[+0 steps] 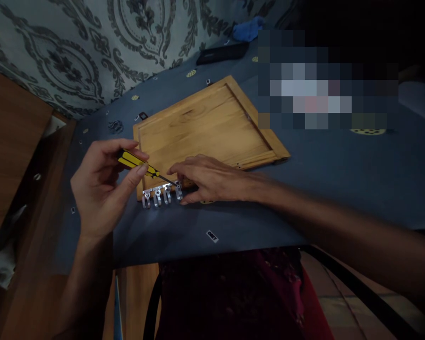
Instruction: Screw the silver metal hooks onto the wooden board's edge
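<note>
In my left hand (108, 184) is a screwdriver (138, 164) with a yellow and black handle, pinched between thumb and fingers. Its shaft slants down to the right, and the tip meets the right-hand end of a metal hook rail (157, 192). Several silver hooks hang along this rail, which lies at the near edge of a framed wooden board (201, 127). My right hand (208, 179) curls around the rail's right end, thumb below and index finger above, close to the screwdriver tip. Its palm hides part of the board's near edge.
A blue patterned cloth covers the table (255, 212). Behind the board lie a black case (222, 53) and a blue cloth bundle (248, 29). Some dark, coiled small items (115, 126) sit left of the board. A blurred-out area covers the upper right.
</note>
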`<state>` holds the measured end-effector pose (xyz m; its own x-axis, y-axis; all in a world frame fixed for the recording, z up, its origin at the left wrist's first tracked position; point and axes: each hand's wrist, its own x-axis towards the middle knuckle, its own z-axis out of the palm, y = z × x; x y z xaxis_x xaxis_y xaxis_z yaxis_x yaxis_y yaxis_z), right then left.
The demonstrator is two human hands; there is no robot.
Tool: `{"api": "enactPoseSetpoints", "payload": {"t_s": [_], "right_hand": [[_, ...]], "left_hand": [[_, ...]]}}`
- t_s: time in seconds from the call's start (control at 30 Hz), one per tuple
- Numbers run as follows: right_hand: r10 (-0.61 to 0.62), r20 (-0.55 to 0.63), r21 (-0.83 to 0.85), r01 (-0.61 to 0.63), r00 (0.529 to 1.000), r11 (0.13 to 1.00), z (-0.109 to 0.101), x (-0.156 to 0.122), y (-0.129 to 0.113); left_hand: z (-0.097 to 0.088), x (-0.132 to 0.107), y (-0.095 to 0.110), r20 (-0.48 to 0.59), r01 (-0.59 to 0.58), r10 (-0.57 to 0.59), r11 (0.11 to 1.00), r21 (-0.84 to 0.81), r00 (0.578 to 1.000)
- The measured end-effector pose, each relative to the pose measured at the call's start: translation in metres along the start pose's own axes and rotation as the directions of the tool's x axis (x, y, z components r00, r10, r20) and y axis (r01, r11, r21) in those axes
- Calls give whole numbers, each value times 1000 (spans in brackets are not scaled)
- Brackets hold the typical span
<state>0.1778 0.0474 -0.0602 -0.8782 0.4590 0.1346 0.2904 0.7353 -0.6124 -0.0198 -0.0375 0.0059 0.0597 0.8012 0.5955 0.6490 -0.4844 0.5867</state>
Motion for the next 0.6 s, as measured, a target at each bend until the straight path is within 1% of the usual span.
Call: {"api": "enactPoseSetpoints", "payload": {"t_s": [0.17,0.37,0.5,0.6], "right_hand": [[2,12,-1,-2,1000,1000,0,1,0],[-9,0,-14,9,1000,1000,2,1,1],[-19,-9,-14,19,1000,1000,2,1,1],[-20,-10,-9,20,1000,1000,2,1,1]], "left_hand": [[1,0,1,-1,30,-30,999,19,1000],[2,0,-1,7,17,-16,1000,-21,1000],[2,-1,-2,36,49,-49,999,16,998],[2,-3,-2,38,57,-59,997,49,998]]}}
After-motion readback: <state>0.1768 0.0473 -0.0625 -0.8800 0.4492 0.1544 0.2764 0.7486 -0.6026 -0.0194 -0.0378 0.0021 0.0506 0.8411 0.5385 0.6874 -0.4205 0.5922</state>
